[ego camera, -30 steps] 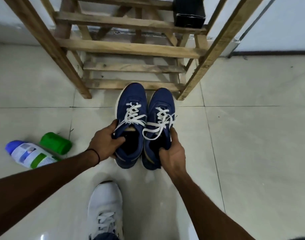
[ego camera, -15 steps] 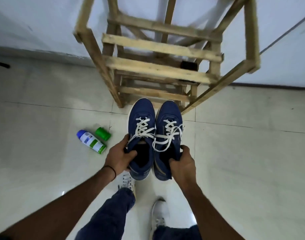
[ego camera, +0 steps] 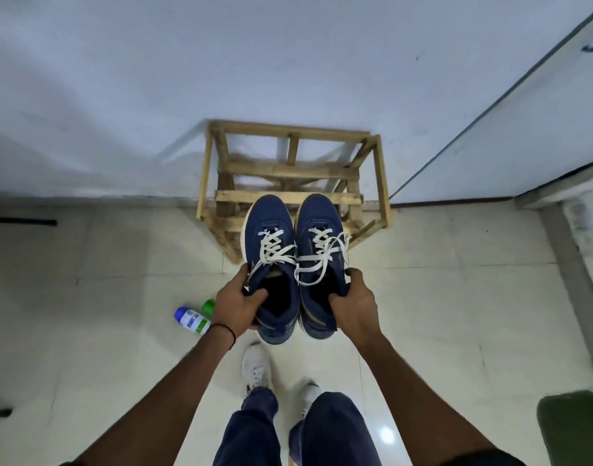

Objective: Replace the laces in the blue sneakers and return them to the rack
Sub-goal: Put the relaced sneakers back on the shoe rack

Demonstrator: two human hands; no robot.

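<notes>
Stood up since a second ago, so rack [ego camera: 290,169] now sits way lower, just past the toes. Left hand [ego camera: 237,306] and right hand [ego camera: 352,307] clamped on sneakers [ego camera: 297,264], fingers hooked inside collars. Laced already, only shelving left, probably.

Bare forearms, no sleeves visible. Thin black band [ego camera: 228,332] w/ red bit on left wrist. Dark blue jeans [ego camera: 254,428]. White lace-up shoes [ego camera: 255,369], both feet.

My home entryway, likely: tiled floor [ego camera: 456,297], plain wall [ego camera: 221,79], wooden shoe rack [ego camera: 288,169] against it, doorframe [ego camera: 490,105] right.
</notes>
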